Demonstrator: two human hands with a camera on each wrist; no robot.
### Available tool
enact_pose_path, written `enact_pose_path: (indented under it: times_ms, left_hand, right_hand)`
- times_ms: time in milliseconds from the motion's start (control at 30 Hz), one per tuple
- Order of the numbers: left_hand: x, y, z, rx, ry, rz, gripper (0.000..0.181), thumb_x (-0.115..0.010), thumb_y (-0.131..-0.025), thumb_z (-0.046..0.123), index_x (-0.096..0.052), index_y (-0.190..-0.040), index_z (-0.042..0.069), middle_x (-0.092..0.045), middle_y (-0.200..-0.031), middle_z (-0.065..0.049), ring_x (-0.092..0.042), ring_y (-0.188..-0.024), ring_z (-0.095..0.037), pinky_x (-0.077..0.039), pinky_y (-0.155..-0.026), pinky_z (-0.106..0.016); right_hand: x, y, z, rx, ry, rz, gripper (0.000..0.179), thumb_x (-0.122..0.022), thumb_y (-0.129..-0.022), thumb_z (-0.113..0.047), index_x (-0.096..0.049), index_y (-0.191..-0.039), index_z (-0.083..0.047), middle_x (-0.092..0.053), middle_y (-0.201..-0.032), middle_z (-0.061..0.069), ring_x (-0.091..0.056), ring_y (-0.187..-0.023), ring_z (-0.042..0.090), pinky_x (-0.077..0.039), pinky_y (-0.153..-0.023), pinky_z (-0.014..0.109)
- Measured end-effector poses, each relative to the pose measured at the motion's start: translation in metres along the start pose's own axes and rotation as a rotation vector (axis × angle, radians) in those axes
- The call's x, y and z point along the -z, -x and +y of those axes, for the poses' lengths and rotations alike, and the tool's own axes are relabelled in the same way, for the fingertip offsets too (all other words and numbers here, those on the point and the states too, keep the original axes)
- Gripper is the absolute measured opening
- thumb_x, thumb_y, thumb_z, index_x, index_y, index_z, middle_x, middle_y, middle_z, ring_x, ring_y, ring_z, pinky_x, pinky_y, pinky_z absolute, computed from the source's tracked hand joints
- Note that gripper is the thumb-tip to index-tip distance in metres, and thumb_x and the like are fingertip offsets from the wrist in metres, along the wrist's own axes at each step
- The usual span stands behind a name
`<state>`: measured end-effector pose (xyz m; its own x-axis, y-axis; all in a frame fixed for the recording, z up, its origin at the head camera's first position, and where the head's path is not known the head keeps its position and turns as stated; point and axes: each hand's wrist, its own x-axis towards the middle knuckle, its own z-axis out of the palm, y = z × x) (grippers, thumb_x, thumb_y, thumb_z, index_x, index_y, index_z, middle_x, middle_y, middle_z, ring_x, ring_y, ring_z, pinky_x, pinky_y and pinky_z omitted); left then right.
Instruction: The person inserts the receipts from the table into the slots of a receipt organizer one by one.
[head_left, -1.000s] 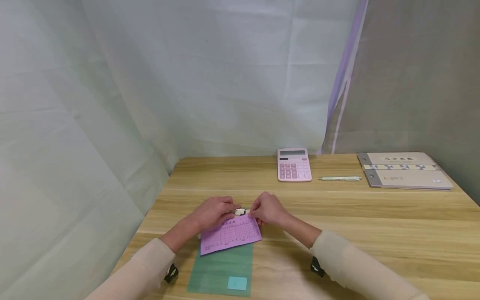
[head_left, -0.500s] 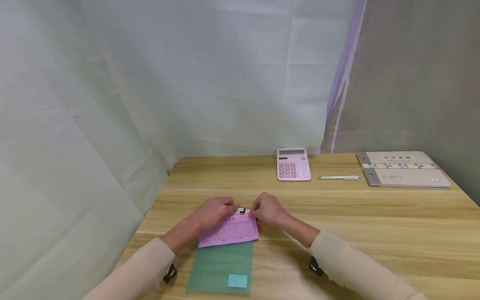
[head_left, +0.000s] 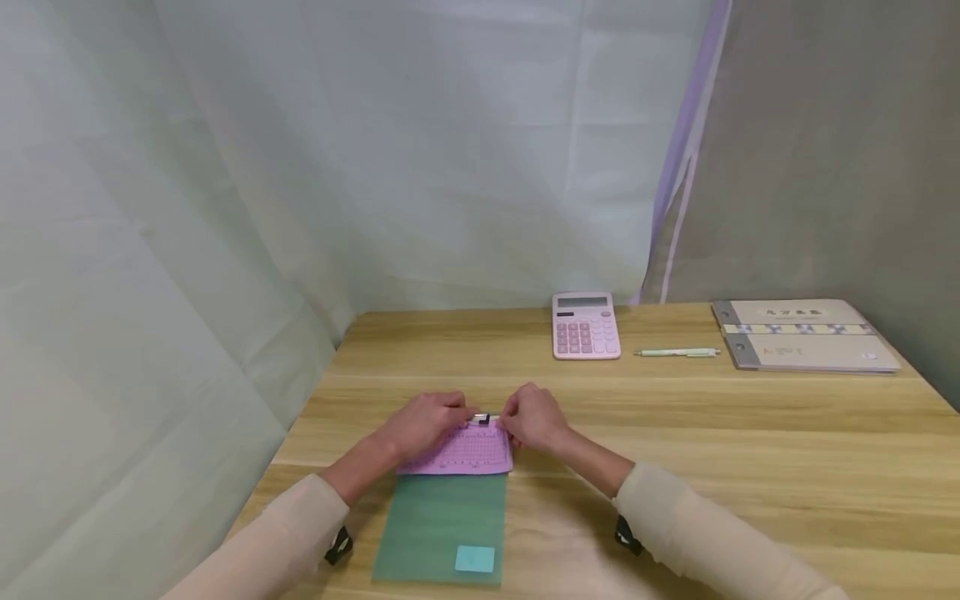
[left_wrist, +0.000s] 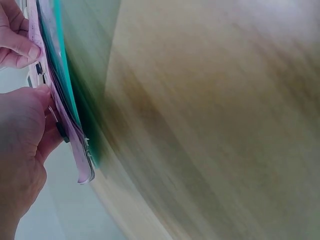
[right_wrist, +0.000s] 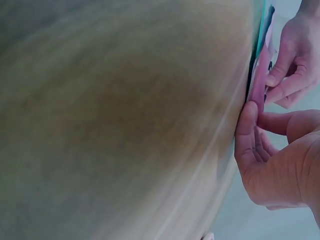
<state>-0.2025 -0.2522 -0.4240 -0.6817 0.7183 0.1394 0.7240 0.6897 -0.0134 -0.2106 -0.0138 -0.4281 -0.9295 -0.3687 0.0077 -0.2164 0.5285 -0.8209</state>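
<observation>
A pink printed form (head_left: 472, 448) lies over the upper part of a translucent green folder (head_left: 442, 525), with other sheets beneath it. A black binder clip (head_left: 483, 420) with silver wire handles sits at the top edge. My left hand (head_left: 429, 425) holds that edge from the left, thumb and fingers pinching at the clip's handle. A second black clip (left_wrist: 62, 131) shows below those fingers in the left wrist view. My right hand (head_left: 534, 417) pinches the form's upper right corner between thumb and index finger (right_wrist: 245, 122). The hands partly cover the top edge.
A pink calculator (head_left: 586, 325) stands at the table's back edge. To its right lie a pale green pen (head_left: 677, 352) and a beige ledger book (head_left: 806, 342). The wooden table (head_left: 720, 442) meets pale curtains at the back and left.
The pink form has swung from a tilt to lie nearly straight, its lower edge moving up and showing more of the green folder. Both hands have stayed nearly in place.
</observation>
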Motion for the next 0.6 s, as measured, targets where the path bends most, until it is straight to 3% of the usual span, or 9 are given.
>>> enact_pose_path:
  times_ms: [400, 600]
  left_hand:
    - [0.0002, -0.0004, 0.0014, 0.029, -0.022, -0.02, 0.03, -0.066, -0.106, 0.011, -0.075, -0.135, 0.013, -0.068, -0.108, 0.003, -0.061, -0.087, -0.007, -0.057, -0.079, -0.025]
    - [-0.0016, 0.0003, 0.0004, 0.009, 0.003, 0.007, 0.028, -0.071, -0.104, 0.016, -0.076, -0.131, 0.011, -0.067, -0.106, 0.003, -0.062, -0.086, -0.009, -0.057, -0.077, -0.026]
  right_hand:
    - [-0.0064, -0.0003, 0.0022, 0.011, 0.018, 0.078, 0.017, -0.079, -0.093, -0.002, -0.077, -0.076, -0.003, -0.065, -0.055, 0.001, -0.056, -0.042, 0.008, -0.042, -0.041, 0.02]
    - [-0.0039, -0.0012, 0.0015, -0.005, 0.017, 0.028, 0.016, -0.078, -0.094, -0.002, -0.076, -0.077, -0.003, -0.066, -0.057, 0.003, -0.057, -0.044, 0.009, -0.043, -0.042, 0.02]
